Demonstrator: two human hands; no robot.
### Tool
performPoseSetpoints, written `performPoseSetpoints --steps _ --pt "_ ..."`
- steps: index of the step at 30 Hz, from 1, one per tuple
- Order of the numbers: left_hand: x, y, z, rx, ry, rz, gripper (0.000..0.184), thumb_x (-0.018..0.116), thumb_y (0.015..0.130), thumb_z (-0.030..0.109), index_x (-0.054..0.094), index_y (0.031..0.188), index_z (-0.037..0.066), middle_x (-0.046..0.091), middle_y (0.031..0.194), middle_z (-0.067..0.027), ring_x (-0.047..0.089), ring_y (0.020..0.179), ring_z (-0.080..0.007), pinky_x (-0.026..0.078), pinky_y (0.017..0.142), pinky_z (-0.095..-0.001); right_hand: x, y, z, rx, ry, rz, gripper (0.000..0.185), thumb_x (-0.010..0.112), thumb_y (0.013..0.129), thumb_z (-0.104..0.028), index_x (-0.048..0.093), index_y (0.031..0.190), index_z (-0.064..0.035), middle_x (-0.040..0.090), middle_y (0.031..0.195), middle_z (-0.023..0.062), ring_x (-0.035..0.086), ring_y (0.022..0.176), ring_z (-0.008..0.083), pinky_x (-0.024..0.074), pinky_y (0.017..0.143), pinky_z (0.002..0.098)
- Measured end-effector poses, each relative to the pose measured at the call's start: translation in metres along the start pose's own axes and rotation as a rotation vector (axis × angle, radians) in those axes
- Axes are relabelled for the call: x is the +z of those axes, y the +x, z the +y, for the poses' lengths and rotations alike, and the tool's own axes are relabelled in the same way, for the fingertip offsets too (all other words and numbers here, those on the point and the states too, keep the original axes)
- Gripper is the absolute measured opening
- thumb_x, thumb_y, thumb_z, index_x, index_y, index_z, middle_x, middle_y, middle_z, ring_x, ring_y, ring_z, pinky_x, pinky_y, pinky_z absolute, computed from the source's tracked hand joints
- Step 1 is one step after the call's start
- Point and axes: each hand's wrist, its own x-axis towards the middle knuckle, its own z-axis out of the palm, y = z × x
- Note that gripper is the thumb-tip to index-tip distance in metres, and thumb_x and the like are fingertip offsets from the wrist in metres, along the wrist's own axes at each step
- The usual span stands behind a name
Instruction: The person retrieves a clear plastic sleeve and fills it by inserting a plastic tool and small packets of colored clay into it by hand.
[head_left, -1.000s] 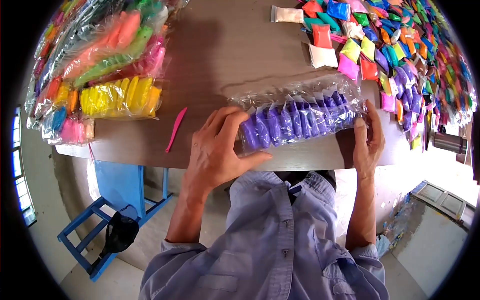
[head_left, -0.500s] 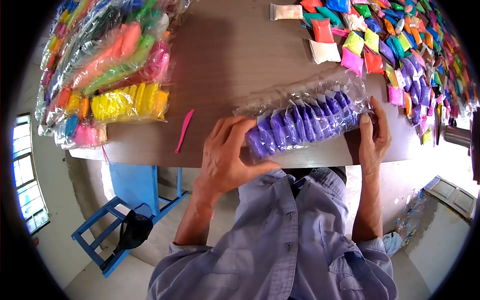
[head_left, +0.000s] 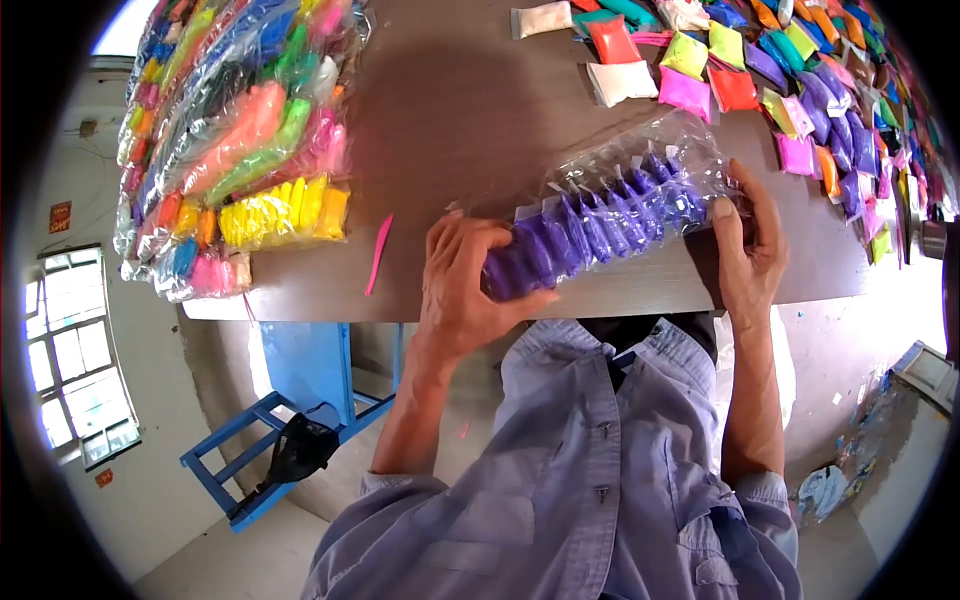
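Observation:
A clear plastic bag (head_left: 600, 215) with a row of small purple packets inside is between my hands, just over the table's near edge. My left hand (head_left: 465, 280) curves around the bag's left end, fingers behind and thumb in front. At the other end, my right hand (head_left: 748, 245) pinches the clear plastic between thumb and fingers. The bag tilts, its right end farther from me. A pink plastic stick (head_left: 379, 254), knife-like in shape, lies on the table left of my left hand.
Stacked clear bags of colored packets (head_left: 240, 130) cover the table's left side. Loose colored packets (head_left: 735, 90) spread over the far right. A blue stool (head_left: 300, 420) with a black bag (head_left: 302, 447) stands below the table at left.
The view has shifted, so the table and its contents appear moved. My left hand now wraps more closely around the bag's left end. My right hand keeps its pinch.

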Motion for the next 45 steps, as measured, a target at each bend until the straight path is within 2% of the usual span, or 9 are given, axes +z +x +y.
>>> performPoseSetpoints --steps 5,8,10,13,19,29,31,41,45 --pt "-0.001 -0.003 0.006 -0.019 0.023 -0.034 0.087 0.105 0.056 0.036 0.067 0.128 0.003 0.071 0.121 -0.0153 0.064 0.119 -0.0399 0.048 0.111 -0.0534 0.0 0.0 -0.003 -0.019 -0.007 0.002 0.039 0.074 0.099 -0.01 0.071 0.136 0.0008 0.069 0.115 0.0003 0.054 0.081 0.0028 0.0436 0.069 0.0195" --pt "-0.004 -0.007 0.011 -0.004 0.037 0.028 0.095 0.104 0.055 0.031 0.063 0.137 0.004 0.072 0.12 -0.0122 0.066 0.114 -0.0373 0.045 0.111 -0.0548 0.001 0.0 -0.003 -0.002 0.02 0.0 0.039 0.073 0.099 -0.01 0.071 0.136 0.001 0.069 0.115 0.0006 0.054 0.081 0.0031 0.0436 0.069 0.0195" --pt "-0.008 -0.013 0.013 -0.131 -0.067 0.1 0.098 0.105 0.054 0.03 0.062 0.138 0.004 0.072 0.122 -0.012 0.065 0.116 -0.038 0.046 0.109 -0.0547 0.002 0.0 -0.002 -0.004 0.024 0.002 0.039 0.073 0.099 -0.01 0.071 0.136 0.001 0.069 0.115 0.0007 0.054 0.081 0.0032 0.0435 0.069 0.0195" --pt "-0.015 -0.017 0.012 -0.125 -0.044 0.082 0.098 0.105 0.055 0.025 0.061 0.141 0.004 0.072 0.121 -0.0116 0.065 0.114 -0.0368 0.049 0.103 -0.0524 0.002 0.0 -0.001 -0.01 0.036 0.002 0.038 0.073 0.099 -0.01 0.071 0.136 0.0011 0.069 0.114 0.0008 0.055 0.082 0.0034 0.0436 0.069 0.0197" --pt "-0.013 -0.024 0.01 -0.151 -0.029 0.043 0.095 0.103 0.059 0.015 0.061 0.143 0.004 0.073 0.116 -0.0111 0.065 0.11 -0.0342 0.054 0.096 -0.0473 0.002 0.0 0.001 -0.017 0.044 0.012 0.037 0.073 0.099 -0.01 0.072 0.134 0.0014 0.068 0.112 0.0008 0.055 0.082 0.0035 0.0438 0.068 0.0197" --pt "-0.019 -0.017 0.019 -0.103 -0.025 0.064 0.099 0.103 0.059 0.019 0.058 0.146 0.005 0.073 0.126 -0.013 0.061 0.124 -0.036 0.05 0.106 -0.0504 0.001 0.0 0.0 -0.004 0.061 0.005 0.036 0.073 0.098 -0.01 0.072 0.133 0.0015 0.068 0.111 0.0009 0.053 0.081 0.0036 0.0431 0.068 0.0193" --pt "-0.015 -0.018 0.02 -0.169 -0.051 -0.004 0.1 0.103 0.06 0.021 0.057 0.147 0.005 0.073 0.129 -0.0126 0.06 0.128 -0.0362 0.048 0.109 -0.0496 0.001 0.0 0.001 -0.022 0.053 0.009 0.036 0.073 0.098 -0.01 0.072 0.132 0.0015 0.068 0.111 0.0008 0.054 0.082 0.0039 0.0435 0.069 0.0197" --pt "-0.013 0.006 0.032 -0.054 -0.123 0.061 0.099 0.102 0.06 0.022 0.058 0.146 0.004 0.072 0.131 -0.0113 0.06 0.129 -0.0356 0.047 0.111 -0.0497 0.001 0.0 -0.002 0.0 0.048 0.006 0.036 0.074 0.098 -0.01 0.072 0.132 0.0011 0.069 0.111 0.001 0.057 0.086 0.0053 0.0455 0.072 0.0204" --pt "-0.008 0.006 0.029 -0.02 -0.061 -0.005 0.096 0.102 0.061 0.023 0.059 0.145 0.004 0.07 0.13 -0.0119 0.06 0.129 -0.037 0.048 0.11 -0.0507 0.002 0.0 -0.002 -0.005 0.08 0.015 0.036 0.074 0.098 -0.01 0.072 0.132 0.0011 0.069 0.111 0.0012 0.058 0.086 0.0052 0.0459 0.072 0.0204"
